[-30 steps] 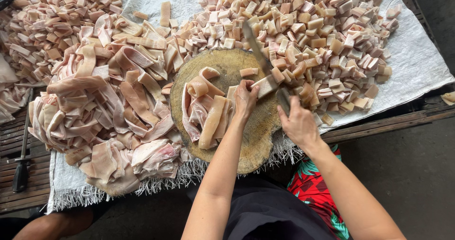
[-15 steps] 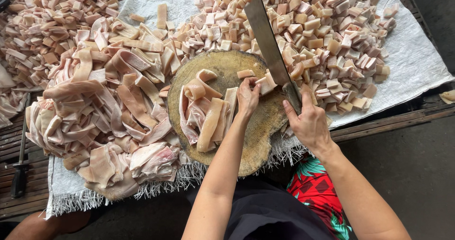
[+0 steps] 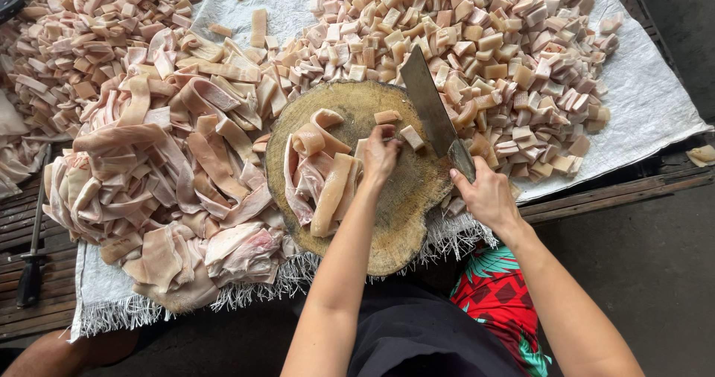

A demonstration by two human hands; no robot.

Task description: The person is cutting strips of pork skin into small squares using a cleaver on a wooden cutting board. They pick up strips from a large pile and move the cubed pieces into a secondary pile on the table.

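Observation:
A round wooden chopping block [image 3: 387,221] sits at the table's near edge. My left hand [image 3: 381,156] presses down on long strips of pale pork skin [image 3: 320,176] lying across the block. My right hand [image 3: 488,195] grips the handle of a wide cleaver [image 3: 428,101], whose blade is raised and points away from me over the block's right side. Two small cut pieces [image 3: 406,128] lie on the block between my hand and the blade.
A heap of uncut skin strips [image 3: 164,176] lies left of the block. Several small cut squares [image 3: 484,49] are piled behind and to the right, on a white woven sheet [image 3: 648,109]. A sharpening steel [image 3: 33,243] rests on wooden slats at far left.
The cleaver came down on the strip end, then lifted again with the blade tilted away. My left hand stayed on the strips; freshly cut pieces lie beside it.

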